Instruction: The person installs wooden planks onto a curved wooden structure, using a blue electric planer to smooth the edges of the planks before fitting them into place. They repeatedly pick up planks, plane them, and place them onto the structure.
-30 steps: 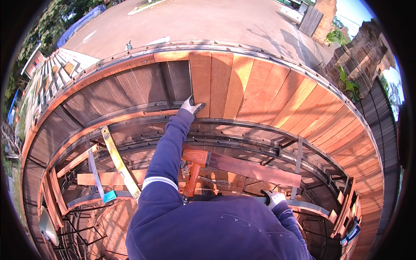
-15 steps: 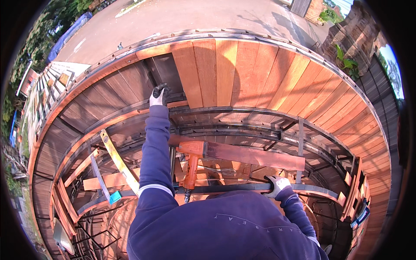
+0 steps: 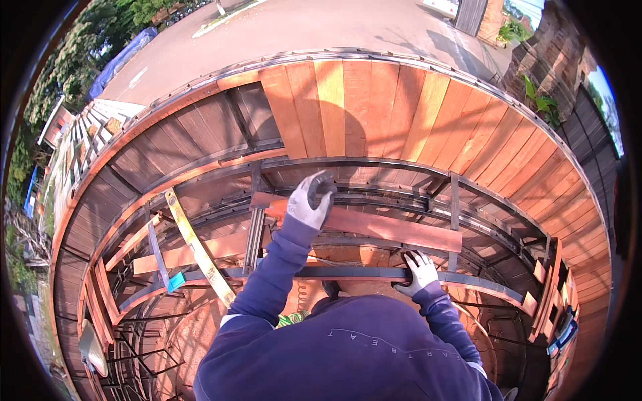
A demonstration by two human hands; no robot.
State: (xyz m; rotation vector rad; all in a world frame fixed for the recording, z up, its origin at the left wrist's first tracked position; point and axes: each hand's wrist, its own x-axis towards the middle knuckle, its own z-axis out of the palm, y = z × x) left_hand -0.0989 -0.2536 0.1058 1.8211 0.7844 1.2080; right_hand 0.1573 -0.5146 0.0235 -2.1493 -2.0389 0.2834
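Roughly mid-frame: reddish plank (image 3: 401,230), lying nearly crosswise, partly behind left hand (image 3: 309,204). Left fingers half curled, thumb apart from them; whether anything is held, cannot tell. Right hand (image 3: 421,273), right of centre below plank, rests on curved dark rail (image 3: 361,272), fingers extended, not closed round it. Yellow spirit level (image 3: 190,244) slants left of centre; turquoise piece (image 3: 175,282) just left of it. Orange-brown slats (image 3: 394,110) line curved wall, upper centre to right. Blue tarp (image 3: 122,62) upper left.
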